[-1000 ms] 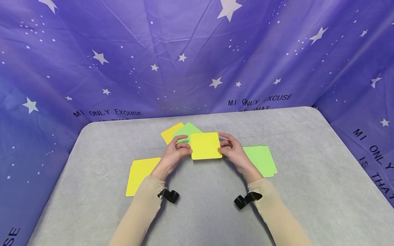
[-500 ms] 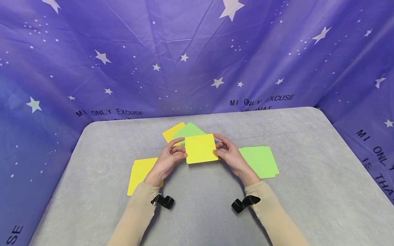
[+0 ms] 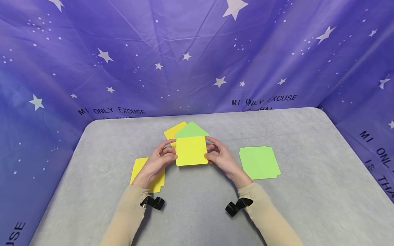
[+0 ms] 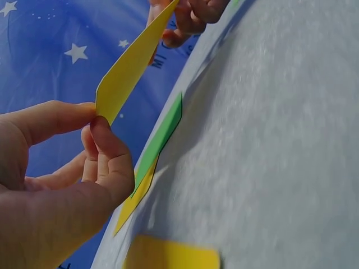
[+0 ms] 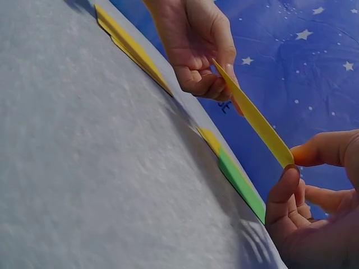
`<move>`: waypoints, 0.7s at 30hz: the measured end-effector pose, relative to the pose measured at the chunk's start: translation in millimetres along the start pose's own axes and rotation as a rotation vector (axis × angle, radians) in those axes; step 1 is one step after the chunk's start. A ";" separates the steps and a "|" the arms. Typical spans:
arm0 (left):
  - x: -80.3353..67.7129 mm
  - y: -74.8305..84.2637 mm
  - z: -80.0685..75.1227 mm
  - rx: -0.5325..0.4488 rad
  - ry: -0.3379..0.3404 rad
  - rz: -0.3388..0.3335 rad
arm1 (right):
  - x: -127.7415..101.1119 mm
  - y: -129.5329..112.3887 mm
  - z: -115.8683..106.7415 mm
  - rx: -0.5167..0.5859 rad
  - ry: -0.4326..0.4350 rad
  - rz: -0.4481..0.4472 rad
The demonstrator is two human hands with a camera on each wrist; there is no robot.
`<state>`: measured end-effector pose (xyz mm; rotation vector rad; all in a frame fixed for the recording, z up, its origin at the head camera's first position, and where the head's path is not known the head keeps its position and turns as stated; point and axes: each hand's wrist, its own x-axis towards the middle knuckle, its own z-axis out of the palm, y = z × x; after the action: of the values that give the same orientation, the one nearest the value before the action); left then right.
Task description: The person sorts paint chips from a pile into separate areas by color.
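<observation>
Both hands hold one yellow card [image 3: 192,151] with rounded corners, raised off the table. My left hand [image 3: 156,163] pinches its left edge between thumb and fingers; my right hand [image 3: 224,161] pinches the right edge the same way. From the left wrist view the yellow card [image 4: 132,70] slants upward, clear of the surface, and the right wrist view shows the card [image 5: 261,126] almost edge-on. Behind it on the table, a green card [image 3: 191,130] overlaps another yellow card [image 3: 174,130]; the held card hides part of both.
A small stack of yellow cards [image 3: 157,184] lies at the left, partly under my left hand and wrist in the head view. At the right lies a small stack of green cards [image 3: 260,162]. A starry purple curtain [image 3: 197,68] rises behind the grey table [image 3: 197,212].
Both hands have moved left and slightly toward me with the yellow card between them. The green stack at the right, earlier partly behind the right arm, is now fully visible.
</observation>
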<state>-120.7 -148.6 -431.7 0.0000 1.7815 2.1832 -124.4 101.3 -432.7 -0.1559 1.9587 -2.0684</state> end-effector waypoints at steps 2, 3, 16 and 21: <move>-1.5 0.0 -4.6 0.014 -0.009 0.008 | 0.2 0.8 3.9 -0.011 -0.009 0.003; -2.3 -0.1 -7.1 0.020 -0.015 0.011 | 0.1 1.3 5.6 -0.017 -0.013 0.005; -15.6 1.8 -34.0 0.098 -0.026 0.006 | -1.1 7.3 25.5 -0.022 -0.101 0.002; -23.1 4.2 -43.4 0.137 -0.023 0.001 | -1.2 8.8 34.9 -0.020 -0.133 -0.018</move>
<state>-108.6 -196.5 -432.7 0.0573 1.9148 2.0492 -112.6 67.8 -438.8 -0.3076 1.9060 -1.9949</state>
